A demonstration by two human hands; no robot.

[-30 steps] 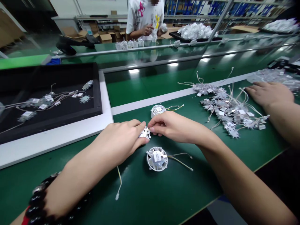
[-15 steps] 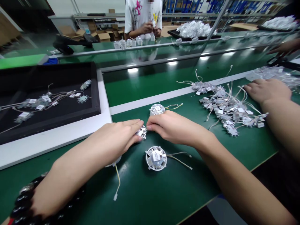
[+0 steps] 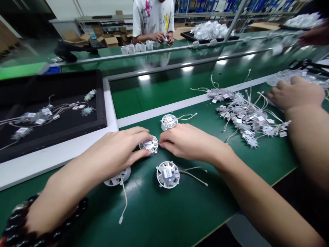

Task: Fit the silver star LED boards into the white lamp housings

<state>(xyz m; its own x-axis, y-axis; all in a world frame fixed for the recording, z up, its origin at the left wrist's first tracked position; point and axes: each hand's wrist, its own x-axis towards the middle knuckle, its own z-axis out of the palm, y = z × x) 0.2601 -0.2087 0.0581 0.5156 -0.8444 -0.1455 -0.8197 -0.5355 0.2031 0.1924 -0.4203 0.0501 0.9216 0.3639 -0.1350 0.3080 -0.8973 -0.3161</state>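
Thumb and fingers of my left hand (image 3: pixel 123 145) grip the rim of a small round white fan (image 3: pixel 149 144) lying on the green table. At that fan's right edge, the fingertips of my right hand (image 3: pixel 180 140) are pinched together on what looks like a thin wire, mostly hidden. Just behind my right hand stands a second fan (image 3: pixel 169 120) with its leads to the right. A third fan (image 3: pixel 168 174) lies in front, label up and wires trailing right. Partly under my left wrist is another fan (image 3: pixel 118 177), its yellowish wire running towards me.
A heap of wired, star-shaped grey parts (image 3: pixel 246 115) lies to the right, beside another person's hand (image 3: pixel 298 92). The black tray (image 3: pixel 66 133) on the left holds similar parts. Across the table, a person in a white shirt (image 3: pixel 154 20) handles small white pieces near a piled tray (image 3: pixel 212 31).
My left fingers have drawn back and spread around the fan, so more of its face shows. My right hand stays pinched at its edge. The view has shifted slightly.
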